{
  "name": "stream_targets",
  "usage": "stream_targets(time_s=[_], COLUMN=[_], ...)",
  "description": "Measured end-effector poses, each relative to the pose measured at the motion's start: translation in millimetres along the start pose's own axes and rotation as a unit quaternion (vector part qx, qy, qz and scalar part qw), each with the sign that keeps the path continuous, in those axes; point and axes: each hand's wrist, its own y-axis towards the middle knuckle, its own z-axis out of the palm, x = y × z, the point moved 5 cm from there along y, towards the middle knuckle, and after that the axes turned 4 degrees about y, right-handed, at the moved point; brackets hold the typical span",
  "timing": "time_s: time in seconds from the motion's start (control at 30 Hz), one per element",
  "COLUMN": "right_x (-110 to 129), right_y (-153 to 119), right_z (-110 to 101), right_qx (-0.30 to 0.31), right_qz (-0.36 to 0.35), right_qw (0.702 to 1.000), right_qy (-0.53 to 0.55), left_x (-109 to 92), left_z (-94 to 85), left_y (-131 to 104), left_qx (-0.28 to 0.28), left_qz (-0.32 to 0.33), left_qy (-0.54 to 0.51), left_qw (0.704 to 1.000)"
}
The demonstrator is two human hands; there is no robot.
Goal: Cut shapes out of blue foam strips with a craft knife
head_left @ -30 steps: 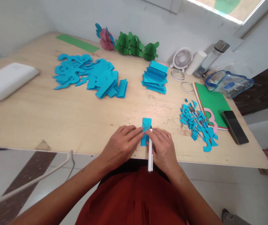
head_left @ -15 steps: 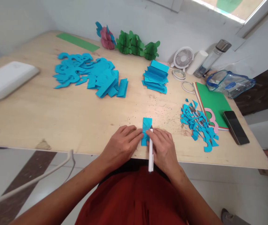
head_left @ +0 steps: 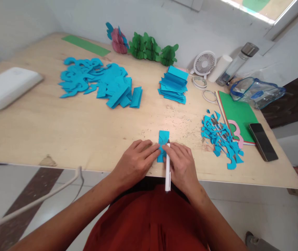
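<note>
A small blue paper strip (head_left: 164,136) lies near the table's front edge, between my two hands. My left hand (head_left: 138,159) presses its fingertips on the strip's left side, fingers close together. From the right, my right hand (head_left: 181,164) touches the strip with its fingers and holds a white pen (head_left: 167,170), the dark tip up by the paper and the clip end toward my body. Faint curved lines show on the strip; its lower middle is partly hidden by my fingers.
Blue cut shapes (head_left: 79,75) are piled at the back left, folded blue papers (head_left: 173,85) at the back centre. Blue scraps (head_left: 220,136), a phone (head_left: 263,142) and a green sheet (head_left: 240,115) lie right. A fan (head_left: 204,63) and bottle (head_left: 237,64) stand by the wall.
The fingers of my left hand have shifted very slightly right over the strip. Otherwise the hands, pen and paper look the same.
</note>
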Motion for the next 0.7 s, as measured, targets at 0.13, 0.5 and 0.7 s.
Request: stream_targets(time_s=[0.13,0.5,0.7], right_x=[0.1,-0.8,-0.8], right_y=[0.1,-0.6,0.0], right_z=[-0.3,0.1,-0.6], right_qx=[0.000,0.004,0.003], right_qz=[-0.002,0.000,-0.003], right_qw=[1.000,1.000,1.000], right_qy=[-0.001,0.002,0.006], left_x=[0.4,1.3,1.2], left_z=[0.5,1.6,1.5], left_y=[-0.2,-1.5,-1.9], left_qx=[-0.002,0.004,0.001], left_qz=[-0.004,-0.007,-0.008], left_qy=[-0.003,-0.012,-0.017], left_qw=[1.000,1.000,1.000])
